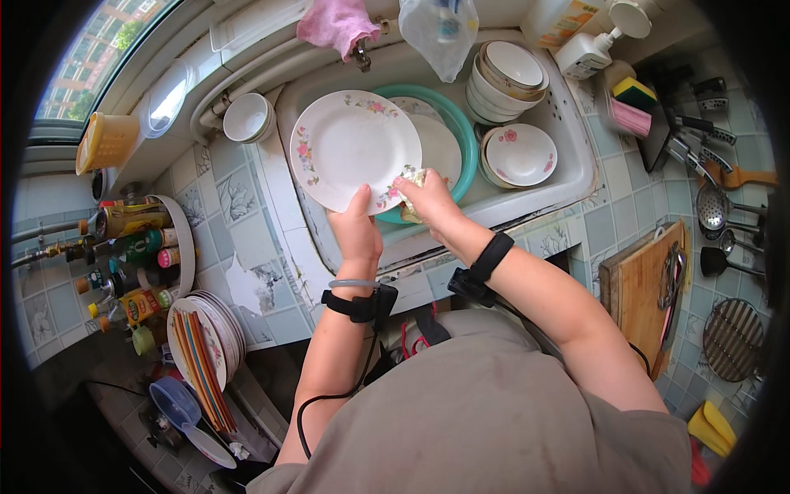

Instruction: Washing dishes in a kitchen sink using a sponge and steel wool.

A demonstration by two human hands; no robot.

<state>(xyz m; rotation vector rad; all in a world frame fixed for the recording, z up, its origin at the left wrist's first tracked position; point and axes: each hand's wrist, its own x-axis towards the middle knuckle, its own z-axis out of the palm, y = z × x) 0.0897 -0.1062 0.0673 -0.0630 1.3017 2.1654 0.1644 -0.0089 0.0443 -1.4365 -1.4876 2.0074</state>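
My left hand [357,231] grips the lower rim of a white plate with a floral border [356,148], its thumb on the upper face. The plate is held over the left part of the sink, overlapping a green plastic basin [470,154]. At the plate's lower right rim, my right hand [431,199] holds a crumpled pale cloth or scrubber [412,196] against it. Inside the basin lie more plates [439,148], partly hidden by the held one. To the right, a stack of white bowls [497,92] and a rose-patterned bowl on others [524,154] stand in the sink.
Small white bowls [247,117] stand left of the sink. A pink cloth [336,28] hangs on the tap, beside a plastic bag [438,37]. A pump bottle [583,58] and sponges [634,92] are at the back right. Stacked plates [231,336] and chopsticks [200,370] stand lower left.
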